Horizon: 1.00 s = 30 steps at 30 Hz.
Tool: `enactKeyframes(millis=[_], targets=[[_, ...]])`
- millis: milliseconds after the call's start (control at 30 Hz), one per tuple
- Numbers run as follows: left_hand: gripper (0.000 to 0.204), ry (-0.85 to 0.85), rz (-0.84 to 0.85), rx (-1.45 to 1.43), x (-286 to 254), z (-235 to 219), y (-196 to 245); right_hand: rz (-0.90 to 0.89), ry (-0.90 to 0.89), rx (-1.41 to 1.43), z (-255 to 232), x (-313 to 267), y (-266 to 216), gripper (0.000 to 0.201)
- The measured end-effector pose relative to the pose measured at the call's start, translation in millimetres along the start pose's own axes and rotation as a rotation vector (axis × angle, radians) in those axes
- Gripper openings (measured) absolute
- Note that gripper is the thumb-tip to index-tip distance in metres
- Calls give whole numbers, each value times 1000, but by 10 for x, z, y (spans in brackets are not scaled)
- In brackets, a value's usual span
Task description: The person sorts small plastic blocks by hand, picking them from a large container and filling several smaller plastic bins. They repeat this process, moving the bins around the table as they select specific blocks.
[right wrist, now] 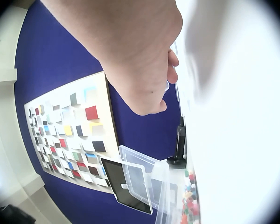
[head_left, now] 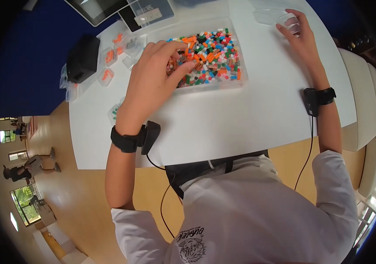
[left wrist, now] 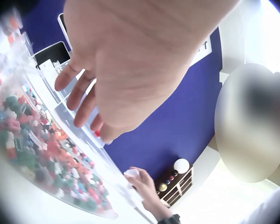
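A shallow clear plastic box [head_left: 239,82] holds a heap of small multicoloured building bricks [head_left: 216,66]. Over its left part reaches my left hand [head_left: 153,77], palm down, thumb apart from the loosely bent fingers. In the left wrist view the fingers [left wrist: 86,100] look relaxed, and a tiny red piece [left wrist: 97,133] shows beside them. At the far right of the table my right hand [head_left: 304,44] holds a small clear plastic container [head_left: 291,23] between thumb and fingers. The right wrist view mostly hides this container behind the hand.
Several small clear containers with orange pieces [head_left: 107,75] stand left of the box. One with green pieces [head_left: 114,112] sits near my left wrist. A black case [head_left: 83,58] stands at the table's left edge, and a clear lid [head_left: 265,15] lies beside my right hand.
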<state>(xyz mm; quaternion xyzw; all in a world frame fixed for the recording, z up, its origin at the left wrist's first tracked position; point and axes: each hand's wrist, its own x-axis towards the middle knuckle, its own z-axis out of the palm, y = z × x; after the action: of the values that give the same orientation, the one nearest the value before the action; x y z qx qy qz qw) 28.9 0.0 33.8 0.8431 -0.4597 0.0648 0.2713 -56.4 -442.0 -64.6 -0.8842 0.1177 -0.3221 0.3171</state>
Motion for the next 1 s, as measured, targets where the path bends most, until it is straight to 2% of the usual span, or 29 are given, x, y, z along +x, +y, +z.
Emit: enactKeyframes(millis=[67,100,200,333,400,433,500,567,633,700,833,900,1000], targets=[[35,-55,-87,102,113,55,-10,9,-23,18,-3,-20,-75,62],[35,-55,-60,101,132,56,-2,15,1,8,3,-15,-90,62],[26,-20,-64,-68,104,66,-34,1,-47,2,-18,-40,-178,60],[19,12,-45,-53,44,-49,-101,-20,-43,43,-34,-19,-249,57],[13,95,-150,-129,7,-84,-239,-25,-64,99,-26,-38,-220,56],[13,93,-138,-126,-11,-100,-321,-23,-51,99,-24,-47,-232,56],[10,240,-178,-222,-27,-130,-500,38,-74,70,-60,-37,-264,57],[10,270,-197,-255,-110,-146,-690,63,-36,66,-102,-20,-238,59],[13,421,-202,-354,-214,-130,-930,89,-1,43,-148,9,-202,61],[12,527,-282,-407,-330,-151,-1016,136,86,47,-237,52,-144,66],[11,547,-335,-365,-486,-234,-1174,120,156,-71,-412,163,203,68],[11,537,-346,-241,-518,-315,-1167,117,113,-78,-504,255,300,69],[11,545,-364,-214,-533,-363,-1219,161,-125,-196,-603,368,566,64]])
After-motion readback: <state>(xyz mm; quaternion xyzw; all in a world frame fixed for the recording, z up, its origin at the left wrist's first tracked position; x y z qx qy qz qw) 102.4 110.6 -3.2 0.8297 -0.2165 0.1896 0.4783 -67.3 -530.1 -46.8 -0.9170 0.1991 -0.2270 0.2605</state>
